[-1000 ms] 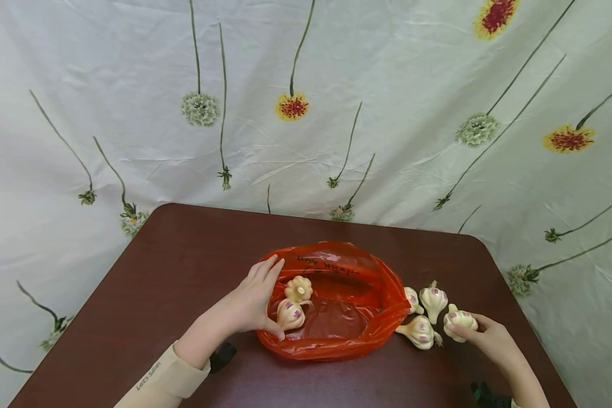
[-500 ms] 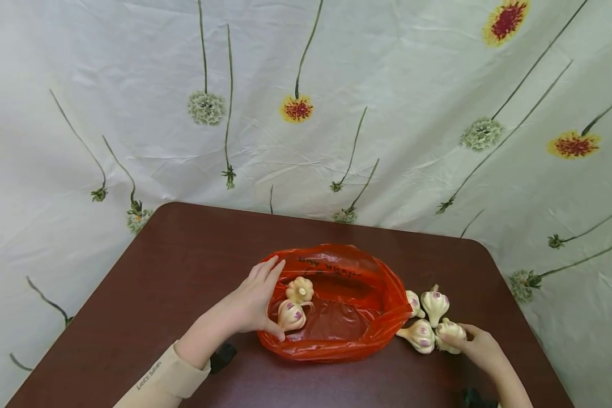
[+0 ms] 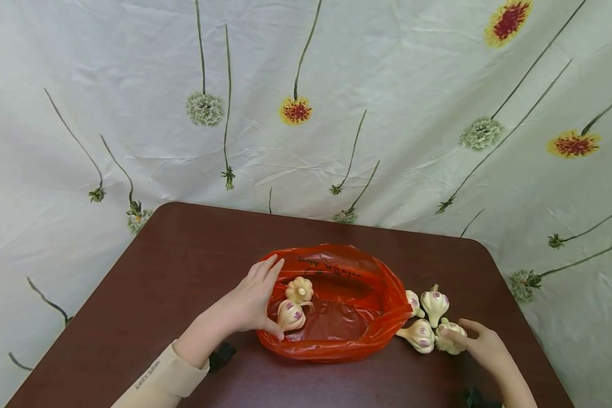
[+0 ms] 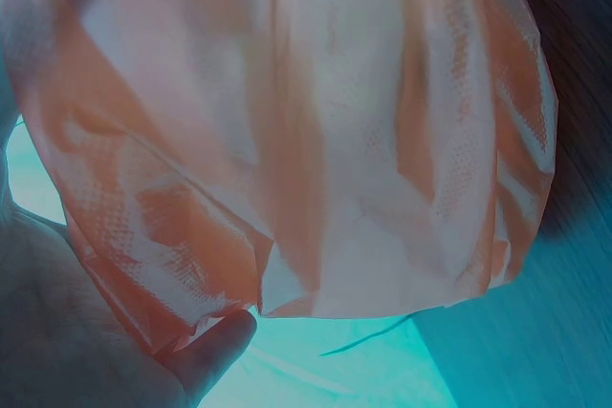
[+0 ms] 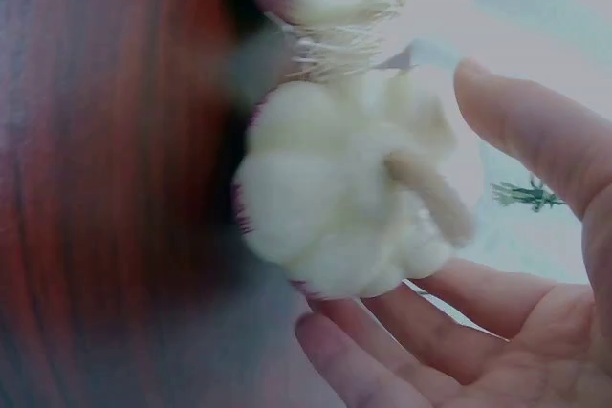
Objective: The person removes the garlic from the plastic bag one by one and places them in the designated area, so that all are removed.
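My left hand (image 3: 252, 300) holds the left end of an orange-red plastic bag (image 3: 331, 347), fingers at its far rim and thumb at its near rim. In the left wrist view the thumb lies at the edge of the crinkled bag (image 4: 354, 188). Inside the wide-mouthed bag are two garlic bulbs (image 3: 292, 315). Out to the right, my right hand (image 3: 487, 345) is around a garlic bulb (image 3: 450, 339) on the table. The right wrist view shows the thumb spread away from this bulb (image 5: 335, 188), with the fingers along its lower side.
Three more garlic bulbs (image 3: 420, 337) lie between the right hand's bulb and the bag, one partly hidden by the bag's edge. The dark brown table (image 3: 204, 243) has rounded far corners. Behind it hangs a white flowered cloth (image 3: 387, 73).
The right hand has brought its garlic bulb leftward against the other loose bulbs, then loosened its fingers and drawn slightly back. The left hand and the bag have stayed put.
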{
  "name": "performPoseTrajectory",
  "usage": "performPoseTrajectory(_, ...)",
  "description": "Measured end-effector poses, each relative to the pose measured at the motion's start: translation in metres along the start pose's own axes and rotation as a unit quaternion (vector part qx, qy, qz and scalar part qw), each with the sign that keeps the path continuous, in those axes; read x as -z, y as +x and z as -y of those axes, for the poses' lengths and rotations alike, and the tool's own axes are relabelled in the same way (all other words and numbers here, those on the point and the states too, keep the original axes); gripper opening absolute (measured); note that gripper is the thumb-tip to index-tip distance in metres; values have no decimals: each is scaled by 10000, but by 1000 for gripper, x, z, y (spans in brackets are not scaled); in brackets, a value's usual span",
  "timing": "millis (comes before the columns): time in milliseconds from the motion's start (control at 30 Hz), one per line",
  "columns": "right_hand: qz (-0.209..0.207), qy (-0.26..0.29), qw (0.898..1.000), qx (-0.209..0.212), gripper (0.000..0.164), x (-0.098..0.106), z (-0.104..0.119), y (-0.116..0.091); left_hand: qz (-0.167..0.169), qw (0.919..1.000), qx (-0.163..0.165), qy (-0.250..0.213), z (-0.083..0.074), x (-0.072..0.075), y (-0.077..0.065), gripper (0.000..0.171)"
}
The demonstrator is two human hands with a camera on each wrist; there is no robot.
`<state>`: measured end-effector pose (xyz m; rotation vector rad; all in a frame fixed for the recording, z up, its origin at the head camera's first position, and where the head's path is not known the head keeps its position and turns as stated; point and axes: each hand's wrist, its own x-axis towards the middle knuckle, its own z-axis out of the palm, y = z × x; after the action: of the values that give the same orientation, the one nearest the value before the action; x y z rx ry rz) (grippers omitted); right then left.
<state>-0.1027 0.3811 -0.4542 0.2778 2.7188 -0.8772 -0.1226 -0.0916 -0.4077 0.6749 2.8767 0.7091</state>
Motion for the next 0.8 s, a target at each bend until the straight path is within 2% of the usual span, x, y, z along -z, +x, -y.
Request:
performPoseTrajectory(233, -563, -400, 9976, 78, 84, 8, 17, -6, -53, 10000, -52, 31, 1, 1, 0, 130)
performPoseTrajectory(300, -801, -430, 9956, 238, 82, 9, 23, -9, -64, 9999, -61, 52, 2, 1, 0, 130)
performPoseTrajectory(533, -1187, -348, 9895, 753, 76, 12, 46, -18, -81, 9999, -79, 54, 3, 2, -1, 131)
performPoseTrajectory(800, -1773, 109, 9699, 1667, 66, 10, 89, -28, -98, 9998, -101, 132, 3, 3, 0, 132)
